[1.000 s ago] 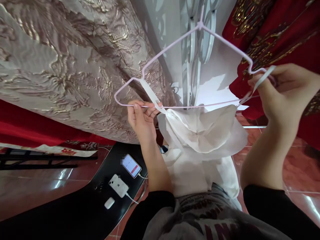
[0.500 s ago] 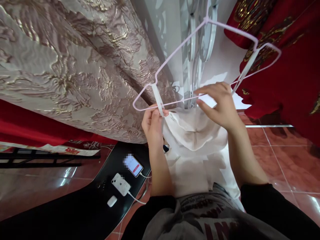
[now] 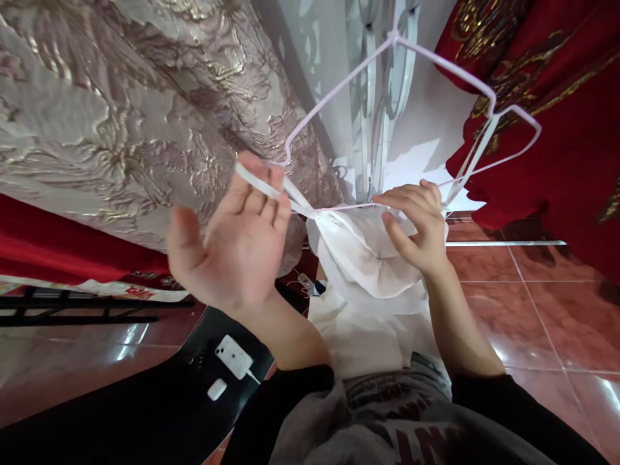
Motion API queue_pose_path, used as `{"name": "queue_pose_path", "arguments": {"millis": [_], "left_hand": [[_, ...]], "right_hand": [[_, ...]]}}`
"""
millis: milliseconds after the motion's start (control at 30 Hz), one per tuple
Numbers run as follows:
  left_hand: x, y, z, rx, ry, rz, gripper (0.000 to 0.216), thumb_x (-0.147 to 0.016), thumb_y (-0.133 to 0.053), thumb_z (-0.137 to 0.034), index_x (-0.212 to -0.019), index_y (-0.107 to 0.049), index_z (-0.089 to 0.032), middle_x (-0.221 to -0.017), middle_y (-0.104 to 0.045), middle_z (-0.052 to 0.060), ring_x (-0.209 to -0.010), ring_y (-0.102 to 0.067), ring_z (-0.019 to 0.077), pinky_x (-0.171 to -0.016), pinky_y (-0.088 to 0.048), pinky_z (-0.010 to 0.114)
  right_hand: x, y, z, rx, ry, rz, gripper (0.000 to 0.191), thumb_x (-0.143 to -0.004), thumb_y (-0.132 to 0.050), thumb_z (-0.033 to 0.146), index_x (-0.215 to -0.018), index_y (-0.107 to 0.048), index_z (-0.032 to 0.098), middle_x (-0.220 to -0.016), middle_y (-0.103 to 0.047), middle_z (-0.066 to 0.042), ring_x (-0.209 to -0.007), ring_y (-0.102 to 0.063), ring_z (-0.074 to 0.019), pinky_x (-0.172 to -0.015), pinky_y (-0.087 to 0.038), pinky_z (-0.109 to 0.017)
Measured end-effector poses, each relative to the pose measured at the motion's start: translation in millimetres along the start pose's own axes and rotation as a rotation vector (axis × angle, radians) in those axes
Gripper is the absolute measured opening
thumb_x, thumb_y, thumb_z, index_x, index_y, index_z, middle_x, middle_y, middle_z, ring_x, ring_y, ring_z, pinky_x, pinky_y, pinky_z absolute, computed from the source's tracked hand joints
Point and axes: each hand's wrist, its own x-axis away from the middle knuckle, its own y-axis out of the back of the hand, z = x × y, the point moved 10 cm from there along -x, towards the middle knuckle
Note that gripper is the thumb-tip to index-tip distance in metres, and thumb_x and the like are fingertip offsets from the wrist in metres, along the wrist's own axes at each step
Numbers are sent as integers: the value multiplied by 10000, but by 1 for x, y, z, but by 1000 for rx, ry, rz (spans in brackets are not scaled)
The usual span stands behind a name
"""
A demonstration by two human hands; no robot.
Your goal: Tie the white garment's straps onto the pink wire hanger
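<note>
Embossed pale drapery (image 3: 121, 148) hangs on the left and red, gold-trimmed fabric (image 3: 557, 148) on the right, above a tiled floor (image 3: 523, 310). Between them, a pink hanger (image 3: 394, 39) stands at arm's reach, with a white garment (image 3: 368, 342) suspended below its lower bar, toward the person's body. One strap (image 3: 477, 152) sits at the notch near the hanger's right end. Left hand (image 3: 230, 242): palm up, fingers extended, thumb well apart, the other strap end (image 3: 259, 181) looped across the fingers. Right hand (image 3: 414, 223): half curled at the lower bar, thumb clear of the forefinger; from here I cannot tell whether its remaining fingers grip. Step in hand, as I judge it: positioning the left strap at the hanger's end. Next move calls for a steady hanger, an untwisted loop and fingers clear of the notch.
</note>
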Motion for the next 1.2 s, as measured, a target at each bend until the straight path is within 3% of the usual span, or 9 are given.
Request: {"name": "queue_pose_path", "arguments": {"millis": [100, 233, 433, 567, 633, 767, 867, 1067, 1200], "left_hand": [[3, 27, -7, 65, -178, -199, 409, -1063, -513, -497, -1175, -754, -187, -1682, -551, 43, -1674, -341, 178, -1291, -396, 230], [29, 78, 26, 43, -226, -577, 276, -994, -531, -340, -1148, -738, -241, -1624, -615, 30, -1665, -368, 187, -1238, -465, 270], [17, 38, 66, -77, -28, -298, 242, -998, -676, -442, -1116, -745, -242, -1228, -808, 94, -1194, -777, 243, -878, -650, 293], [14, 18, 64, -117, -111, -227, 279, -968, -769, -515, -994, -683, -251, -963, -793, 34, -869, -804, 182, -727, -651, 259], [14, 17, 67, -173, -119, -232, 310, -983, -742, -550, -997, -646, -256, -958, -776, 28, -832, -794, 172, -721, -649, 266], [16, 20, 66, -252, -151, -275, 298, -1028, -663, -552, -1001, -598, -262, -952, -759, 15, -740, -755, 142, -687, -616, 263], [16, 14, 62, -219, -180, -245, 243, -1043, -663, -487, -985, -605, -259, -942, -760, 7, -663, -709, 117, -666, -587, 257], [16, 13, 57, -205, -217, -256, 257, -1028, -701, -483, -938, -616, -257, -904, -753, 5, -589, -634, 106, -622, -546, 259], [13, 20, 60, -225, -202, -279, 288, -1017, -706, -509, -935, -619, -247, -896, -743, 9, -570, -597, 95, -589, -521, 244]], "right_hand": [[1, 1, 1, -25, 0, -3, 253, -1019, -604, 232, -1210, -738, 329, -1172, -821, 23, -1136, -740, -213, -1227, -429, -530], [2, 1, 11, -20, 5, -8, 277, -1017, -607, 222, -1236, -739, 328, -1189, -822, 20, -1155, -743, -212, -1249, -423, -525], [16, -7, 24, -134, -60, 3, 347, -1031, -595, 251, -1323, -739, 369, -1411, -764, -1, -1414, -666, -275, -1293, -422, -611], [49, 42, -9, -144, -204, -568, 324, -988, -676, 260, -1288, -749, 359, -1264, -758, -46, -1246, -725, -274, -1107, -577, -567], [64, 53, -34, -148, -333, -691, 331, -942, -759, 317, -1271, -733, 311, -1198, -737, -69, -1107, -737, -251, -987, -619, -502], [59, 39, -69, -289, -518, -499, 315, -891, -831, 409, -1137, -715, 249, -1006, -719, -35, -869, -711, -170, -819, -627, -368], [56, 43, -71, -325, -561, -512, 320, -853, -864, 433, -1056, -711, 239, -944, -709, -18, -809, -691, -153, -743, -604, -330], [49, 56, -57, -351, -570, -550, 299, -871, -848, 451, -779, -679, 222, -689, -625, 27, -609, -575, -117, -610, -510, -297], [17, 63, -26, -370, -418, -375, 211, -958, -735, 406, -808, -746, 257, -715, -696, -11, -653, -654, -178, -617, -568, -360]]}}
